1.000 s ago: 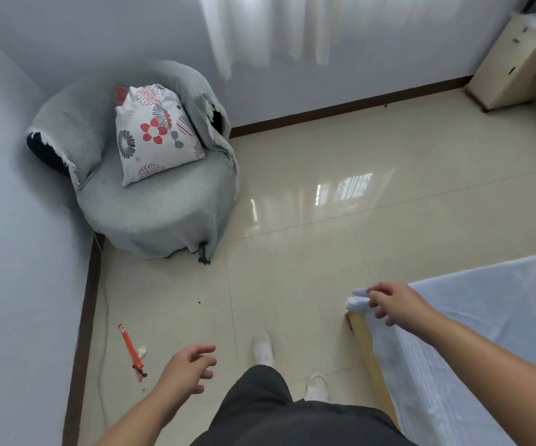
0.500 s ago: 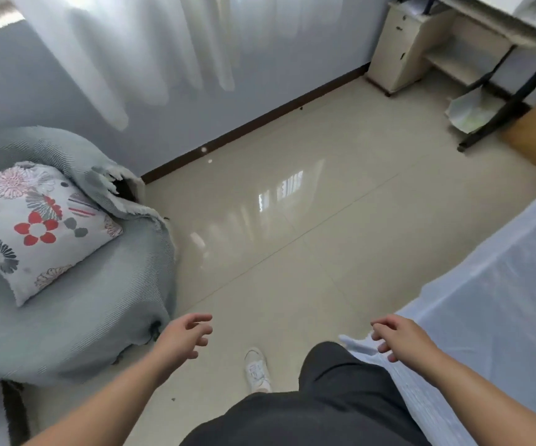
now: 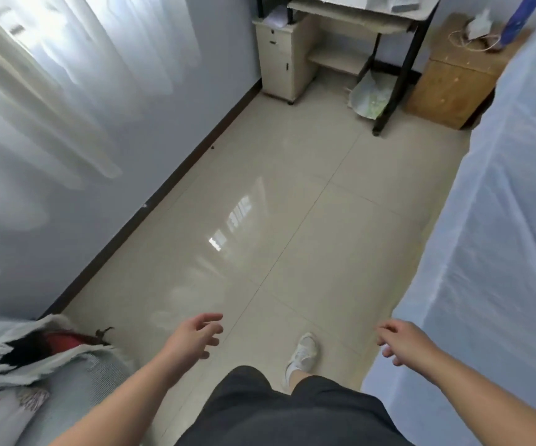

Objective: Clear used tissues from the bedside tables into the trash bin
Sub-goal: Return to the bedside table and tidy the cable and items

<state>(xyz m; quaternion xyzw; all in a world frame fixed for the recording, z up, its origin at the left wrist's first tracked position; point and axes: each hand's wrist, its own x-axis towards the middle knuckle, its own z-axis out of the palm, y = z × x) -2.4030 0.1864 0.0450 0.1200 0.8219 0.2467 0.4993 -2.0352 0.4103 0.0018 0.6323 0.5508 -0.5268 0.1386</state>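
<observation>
A wooden bedside table (image 3: pixel 453 82) stands at the far right, beside the bed. On its top lies a crumpled white tissue (image 3: pixel 478 24) with a looped cord next to it. Under the desk sits a trash bin lined with a pale plastic bag (image 3: pixel 369 97). My left hand (image 3: pixel 192 338) hangs low over the floor, fingers apart and holding nothing. My right hand (image 3: pixel 400 342) is also low, next to the bed's edge, fingers apart and holding nothing. Both hands are far from the bedside table and the bin.
A bed with a pale blue sheet (image 3: pixel 498 252) runs along the right. A black-framed desk (image 3: pixel 389 43) and a cream drawer cabinet (image 3: pixel 284 56) stand at the far wall. A grey armchair (image 3: pixel 35 381) is at the lower left. Curtains hang on the left wall.
My view has swung right, away from the armchair and toward the desk and bedside table. My right hand has come off the bed's corner. Both hands stay without anything in them.
</observation>
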